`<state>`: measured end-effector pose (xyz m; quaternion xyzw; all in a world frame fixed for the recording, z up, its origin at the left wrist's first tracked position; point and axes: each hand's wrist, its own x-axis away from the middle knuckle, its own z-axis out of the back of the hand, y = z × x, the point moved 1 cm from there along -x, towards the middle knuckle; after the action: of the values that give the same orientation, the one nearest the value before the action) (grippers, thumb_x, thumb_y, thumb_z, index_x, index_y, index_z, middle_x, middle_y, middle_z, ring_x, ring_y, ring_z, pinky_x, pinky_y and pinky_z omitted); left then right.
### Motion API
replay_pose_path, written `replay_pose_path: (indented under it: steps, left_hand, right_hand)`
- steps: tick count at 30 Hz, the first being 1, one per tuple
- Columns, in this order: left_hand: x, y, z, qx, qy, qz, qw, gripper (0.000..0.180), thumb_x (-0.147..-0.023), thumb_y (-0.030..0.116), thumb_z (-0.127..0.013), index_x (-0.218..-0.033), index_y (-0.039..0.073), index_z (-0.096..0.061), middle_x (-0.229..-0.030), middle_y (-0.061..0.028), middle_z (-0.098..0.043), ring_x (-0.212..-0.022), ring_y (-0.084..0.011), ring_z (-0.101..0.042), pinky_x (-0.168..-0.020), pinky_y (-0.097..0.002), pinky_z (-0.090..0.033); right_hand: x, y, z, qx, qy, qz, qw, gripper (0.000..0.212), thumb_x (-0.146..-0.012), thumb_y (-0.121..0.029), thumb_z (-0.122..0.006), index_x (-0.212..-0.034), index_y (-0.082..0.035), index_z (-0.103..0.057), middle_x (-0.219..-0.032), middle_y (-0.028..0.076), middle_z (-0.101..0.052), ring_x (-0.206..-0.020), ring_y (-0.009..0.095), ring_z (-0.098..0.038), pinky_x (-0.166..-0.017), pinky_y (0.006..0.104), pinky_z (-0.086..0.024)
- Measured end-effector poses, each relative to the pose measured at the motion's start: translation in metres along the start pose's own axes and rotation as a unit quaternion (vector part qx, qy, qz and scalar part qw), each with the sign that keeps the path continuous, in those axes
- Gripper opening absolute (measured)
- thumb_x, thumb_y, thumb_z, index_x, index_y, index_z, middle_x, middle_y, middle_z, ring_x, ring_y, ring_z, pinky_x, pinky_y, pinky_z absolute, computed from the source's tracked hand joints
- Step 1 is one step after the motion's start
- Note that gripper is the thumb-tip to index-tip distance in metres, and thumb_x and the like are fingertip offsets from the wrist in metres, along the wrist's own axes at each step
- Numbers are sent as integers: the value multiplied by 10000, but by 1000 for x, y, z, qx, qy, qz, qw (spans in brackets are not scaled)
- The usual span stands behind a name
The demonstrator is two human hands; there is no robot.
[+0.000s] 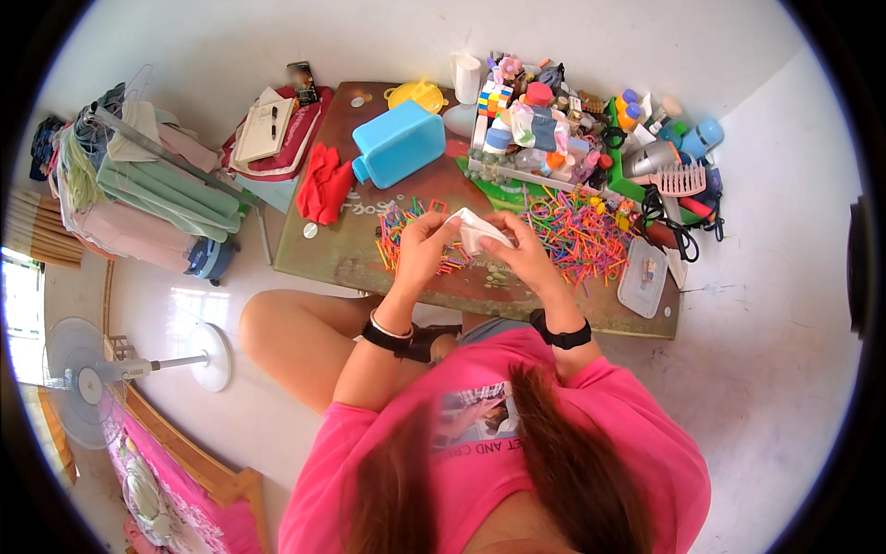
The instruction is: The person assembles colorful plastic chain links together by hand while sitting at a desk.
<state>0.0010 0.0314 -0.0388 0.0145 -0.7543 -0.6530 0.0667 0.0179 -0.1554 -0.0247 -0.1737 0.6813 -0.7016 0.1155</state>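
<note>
Over the near part of the table, my two hands hold a small white piece of thin, soft material [472, 229] between them. It looks like cloth or a plastic bag; I cannot tell which. The fingers of my left hand [424, 247] pinch its left side. Its right side is gripped by my right hand [526, 253]. Small colourful sticks [394, 229] lie beside and partly behind my left hand. A larger heap of such sticks [581, 242] spreads out to the right of my right hand.
Beyond my hands lies a light-blue plastic container [399, 145], with a red cloth [324, 186] to its left. A crowded white tray [517, 174] stands at the back right. A hairbrush [676, 181], black cord [669, 229] and clear plastic box [641, 280] sit along the table's [332, 254] right side.
</note>
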Motion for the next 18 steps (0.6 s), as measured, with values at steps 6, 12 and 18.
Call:
replay_pose_path:
  steps: [6, 12, 18]
  left_hand:
    - [5, 12, 1, 8, -6, -11, 1000, 204, -889, 184, -660, -889, -18, -682, -740, 6, -613, -650, -59, -509, -552, -254, -397]
    - [14, 29, -11, -239, -6, -174, 955, 206, -860, 179, -684, -866, -25, -655, -706, -95, -580, -594, -166, -512, -527, -305, -385]
    - [10, 31, -5, -239, 0, -187, 953, 221, -860, 193, -684, -867, -26, -648, -710, -112, -559, -594, -209, -508, -533, -335, -383]
  right_hand:
    - [-6, 11, 28, 48, 31, 60, 997, 315, -894, -198, -639, -1155, -22, -620, -1045, 45, -636, -950, 113, -581, -804, 276, -464]
    - [-2, -5, -3, 136, 67, 131, 980, 210, -854, -123, -596, -1009, -8, -679, -853, 52, -673, -781, 118, -614, -723, 283, -474]
    - [-3, 14, 20, -34, 40, 6, 999, 137, -837, -85, -593, -941, -26, -660, -802, 0, -642, -687, 58, -551, -580, 231, -423]
